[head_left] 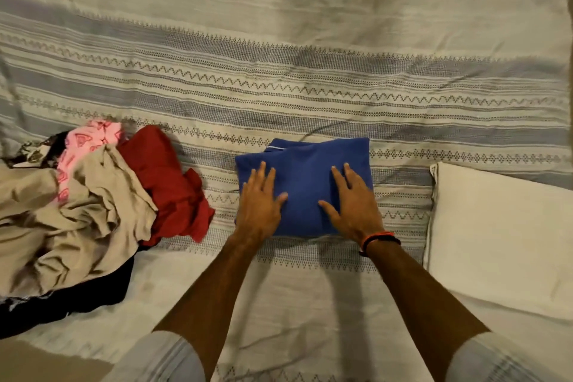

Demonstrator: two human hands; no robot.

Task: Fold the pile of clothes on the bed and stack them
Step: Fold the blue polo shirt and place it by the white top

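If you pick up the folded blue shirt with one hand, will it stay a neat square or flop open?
The blue shirt is soft cloth, so it would probably sag and unfold if lifted by one edge. It looks light. Both the left hand and the right hand press it flat, so sliding both under it seems safer.

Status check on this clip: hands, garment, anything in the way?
Left hand and right hand flat, open, pressing folded blue garment. Unfolded pile waits left. White pillow right, clear of it.

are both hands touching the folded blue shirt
Touching. The head view shows the left hand and right hand lying flat, fingers spread, on the folded blue shirt, with no gap visible.
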